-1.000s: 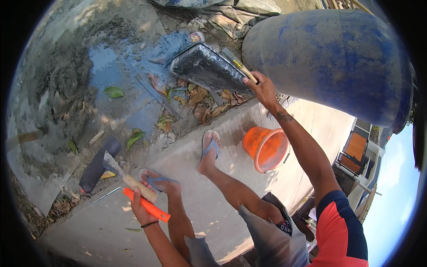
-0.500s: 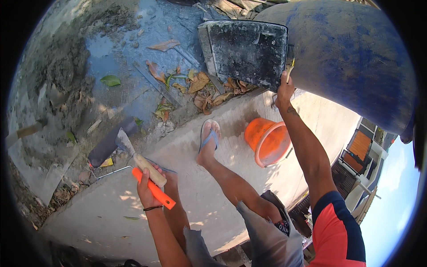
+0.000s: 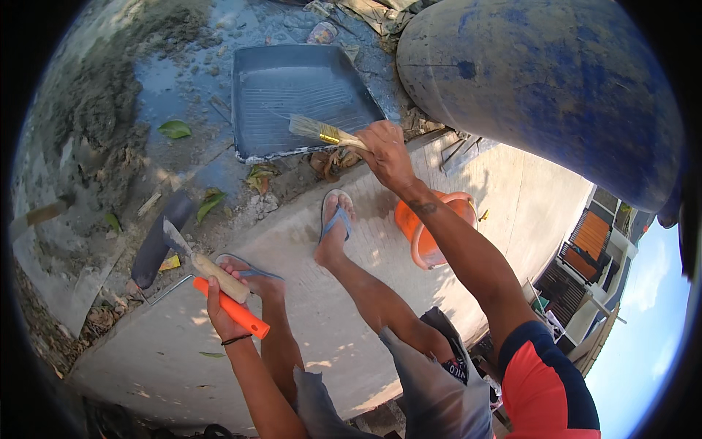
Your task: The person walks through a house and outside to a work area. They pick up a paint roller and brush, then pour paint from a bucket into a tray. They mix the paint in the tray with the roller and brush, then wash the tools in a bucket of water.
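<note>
Left hand (image 3: 221, 312): closed round an orange-handled roller (image 3: 247, 320) and a wooden-handled trowel (image 3: 219, 278), side by side. Orange bucket (image 3: 430, 247) on the pavement, partly behind the right forearm. Right hand (image 3: 387, 155): grasping a paintbrush (image 3: 322, 132), bristles over the ridged dark tray (image 3: 300, 84) (cannot tell whether fingers also grip tray's corner). Farther right, dirt-streaked blue barrel (image 3: 541, 102).

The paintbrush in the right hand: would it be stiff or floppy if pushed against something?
The paintbrush would probably bend at its tip, as the bristles look thin. The slim, wood-coloured handle, gripped by the right hand, suggests the rest is stiff. Being small, it's likely light.
</note>
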### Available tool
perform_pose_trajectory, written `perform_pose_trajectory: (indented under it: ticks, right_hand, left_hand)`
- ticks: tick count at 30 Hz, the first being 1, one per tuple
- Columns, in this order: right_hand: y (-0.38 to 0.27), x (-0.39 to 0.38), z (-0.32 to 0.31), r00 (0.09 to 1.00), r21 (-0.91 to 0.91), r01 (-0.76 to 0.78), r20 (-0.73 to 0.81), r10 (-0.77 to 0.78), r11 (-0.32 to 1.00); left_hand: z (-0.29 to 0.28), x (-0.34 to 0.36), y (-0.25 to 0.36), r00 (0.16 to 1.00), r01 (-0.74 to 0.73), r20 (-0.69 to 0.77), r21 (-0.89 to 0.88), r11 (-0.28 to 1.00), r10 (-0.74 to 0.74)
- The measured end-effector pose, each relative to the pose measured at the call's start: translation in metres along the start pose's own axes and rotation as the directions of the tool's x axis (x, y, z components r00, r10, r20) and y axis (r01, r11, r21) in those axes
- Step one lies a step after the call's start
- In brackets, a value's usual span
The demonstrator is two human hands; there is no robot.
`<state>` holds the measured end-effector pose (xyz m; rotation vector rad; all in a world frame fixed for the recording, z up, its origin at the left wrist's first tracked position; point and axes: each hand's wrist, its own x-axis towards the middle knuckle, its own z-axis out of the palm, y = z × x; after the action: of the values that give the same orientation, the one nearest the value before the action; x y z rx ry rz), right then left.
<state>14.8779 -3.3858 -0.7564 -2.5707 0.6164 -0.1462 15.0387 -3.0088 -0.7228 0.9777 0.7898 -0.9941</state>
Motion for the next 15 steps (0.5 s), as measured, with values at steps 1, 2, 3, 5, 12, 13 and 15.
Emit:
perform_pose_trajectory:
  ticks: [1, 2, 3, 5, 12, 13, 15]
  right_hand:
    - [-0.004, -0.009, 0.016, 0.996, -0.042, -0.033, 0.076, 0.036, 0.999]
    - [-0.003, -0.023, 0.033, 0.982, -0.079, -0.024, 0.185, 0.038, 0.997]
    - [-0.005, -0.034, 0.049, 0.956, -0.115, -0.008, 0.289, 0.041, 0.993]
    - [-0.010, -0.051, 0.070, 0.958, -0.131, -0.090, 0.259, 0.121, 0.987]
    - [-0.144, -0.066, 0.013, 0.534, 0.478, -0.814, 0.391, 0.749, 0.331]
    - [-0.174, -0.061, -0.008, 0.485, 0.572, -0.804, 0.468, 0.739, 0.165]
    - [-0.232, -0.051, -0.048, 0.348, 0.607, -0.765, 0.672, 0.654, -0.216]
  left_hand:
    - [0.000, -0.003, 0.003, 1.000, -0.011, -0.022, -0.040, 0.999, 0.010]
    - [0.000, -0.008, 0.006, 0.999, -0.025, -0.046, -0.064, 0.998, 0.022]
    - [0.000, -0.014, 0.009, 0.999, -0.046, -0.025, -0.103, 0.994, 0.043]
    - [0.003, -0.029, 0.015, 0.997, -0.058, -0.046, -0.080, 0.995, 0.054]
    - [0.045, -0.111, 0.028, 0.998, 0.052, 0.040, 0.096, 0.994, -0.056]
    - [0.055, -0.125, 0.029, 0.994, 0.060, 0.080, 0.124, 0.990, -0.070]
    - [0.075, -0.152, 0.033, 0.994, 0.058, 0.082, 0.194, 0.979, -0.075]
